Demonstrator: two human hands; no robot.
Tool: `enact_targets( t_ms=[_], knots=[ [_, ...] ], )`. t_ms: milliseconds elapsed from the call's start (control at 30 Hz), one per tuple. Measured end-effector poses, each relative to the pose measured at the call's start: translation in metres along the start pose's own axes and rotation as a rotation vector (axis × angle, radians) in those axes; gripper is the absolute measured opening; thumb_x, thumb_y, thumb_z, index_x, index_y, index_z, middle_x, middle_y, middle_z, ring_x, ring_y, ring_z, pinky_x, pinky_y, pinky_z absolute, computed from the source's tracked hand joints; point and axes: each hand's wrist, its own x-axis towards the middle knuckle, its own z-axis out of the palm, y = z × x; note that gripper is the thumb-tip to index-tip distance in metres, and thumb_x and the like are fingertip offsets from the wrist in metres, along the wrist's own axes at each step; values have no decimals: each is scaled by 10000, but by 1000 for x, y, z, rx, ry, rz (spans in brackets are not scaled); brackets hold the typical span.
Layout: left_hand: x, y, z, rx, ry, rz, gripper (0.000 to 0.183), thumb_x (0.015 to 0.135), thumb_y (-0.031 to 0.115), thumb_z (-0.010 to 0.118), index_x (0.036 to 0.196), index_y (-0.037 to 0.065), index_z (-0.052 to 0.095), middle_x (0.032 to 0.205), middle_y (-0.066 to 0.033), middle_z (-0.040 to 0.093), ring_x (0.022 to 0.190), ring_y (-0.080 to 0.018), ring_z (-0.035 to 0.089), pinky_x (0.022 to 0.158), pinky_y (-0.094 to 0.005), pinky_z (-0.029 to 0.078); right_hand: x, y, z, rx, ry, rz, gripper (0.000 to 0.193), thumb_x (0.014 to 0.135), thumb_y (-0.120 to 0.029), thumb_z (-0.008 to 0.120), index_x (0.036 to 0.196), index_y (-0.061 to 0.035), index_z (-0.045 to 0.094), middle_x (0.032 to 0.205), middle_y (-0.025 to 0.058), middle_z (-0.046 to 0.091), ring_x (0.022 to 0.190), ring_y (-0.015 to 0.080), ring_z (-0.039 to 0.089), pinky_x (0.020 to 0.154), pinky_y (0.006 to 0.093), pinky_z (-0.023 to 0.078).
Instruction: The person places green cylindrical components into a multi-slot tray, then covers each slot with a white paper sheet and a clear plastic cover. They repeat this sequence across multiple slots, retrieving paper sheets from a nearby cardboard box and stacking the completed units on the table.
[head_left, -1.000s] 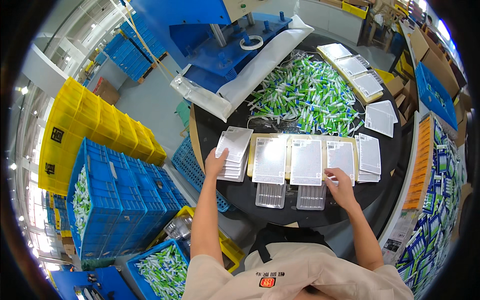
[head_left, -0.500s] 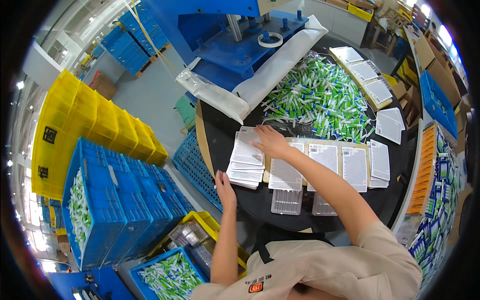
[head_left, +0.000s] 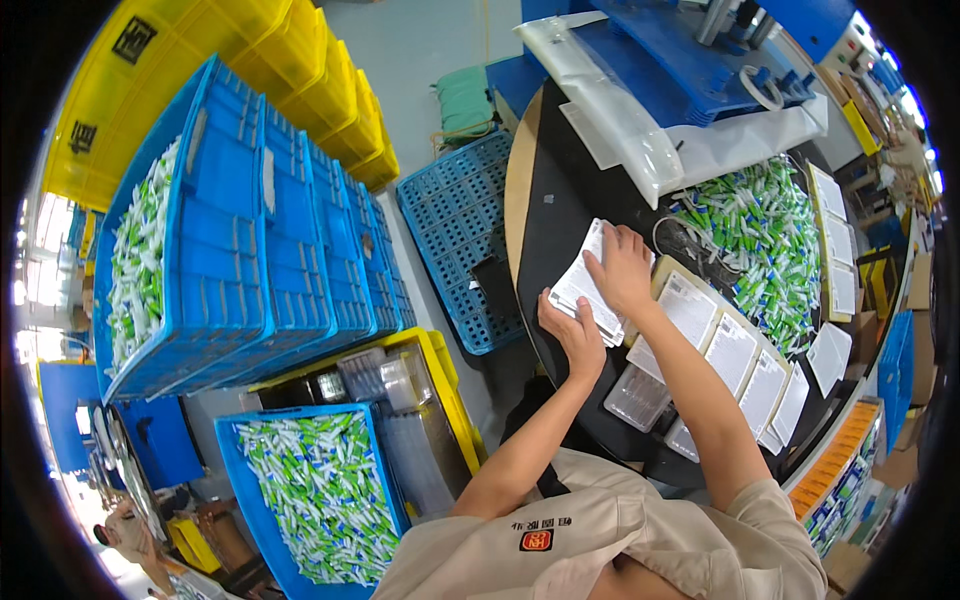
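A stack of white printed cards (head_left: pixel 582 284) stands at the left part of the round black table, held between my two hands. My left hand (head_left: pixel 574 333) is closed around its near left edge. My right hand (head_left: pixel 622 268) grips its far right side, fingers bent over the top card. Right of the stack, a pale tray (head_left: pixel 664 272) bears a row of printed cards (head_left: pixel 727 350). Clear plastic blister packs (head_left: pixel 638 397) stick out from the tray's near side. The undersides of my fingers are hidden.
A heap of green-and-white tubes (head_left: pixel 765 250) covers the table's far right, near a blue press (head_left: pixel 660 50) and plastic film (head_left: pixel 620 110). At left are stacked blue crates (head_left: pixel 225 230), yellow crates (head_left: pixel 300 60), a tube-filled blue bin (head_left: pixel 225 440) and a blue perforated crate (head_left: pixel 455 215).
The view has swung left, so the table sits further right. My left hand has come onto the card stack, whose cards now lie more evenly together between both hands.
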Motion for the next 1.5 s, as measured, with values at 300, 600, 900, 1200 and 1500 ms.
enact_targets(
  t_ms=[300,600,900,1200,1500],
  knots=[
    [76,-107,-80,-70,564,-207,303,1010,131,612,1233,-33,491,1228,-169,510,1061,-274,547,938,-392,470,10,33,-11,187,-49,74,574,958,-370,644,1383,0,534,1440,220,512,1343,414,462,1143,482,352],
    [156,-267,-25,564,161,-864,984,741,526,873,1393,-49,413,1432,-257,455,1358,-428,415,1079,-539,446,-53,24,-108,211,-47,34,383,941,-59,615,1313,24,573,1354,234,563,1282,405,520,1105,450,381],
    [170,-296,-12,769,-32,-883,930,720,511,893,1347,-14,450,1405,-208,535,1343,-386,472,1087,-500,454,-89,15,-131,239,-58,190,367,939,-3,593,1306,1,599,1312,205,607,1201,327,595,965,406,503],
    [154,-310,-34,427,199,-671,441,913,353,707,1085,-49,653,1027,-214,686,901,-334,672,823,-457,541,-100,11,-144,308,-61,26,271,846,63,660,1114,26,667,1156,195,669,1039,370,653,891,412,522],
    [89,-35,-103,-342,358,-104,128,986,149,602,986,24,627,813,-49,600,686,-128,558,628,-260,474,-244,34,-177,472,-101,-5,215,828,-22,702,1042,-44,710,941,117,696,823,317,680,715,403,554]
  ],
)
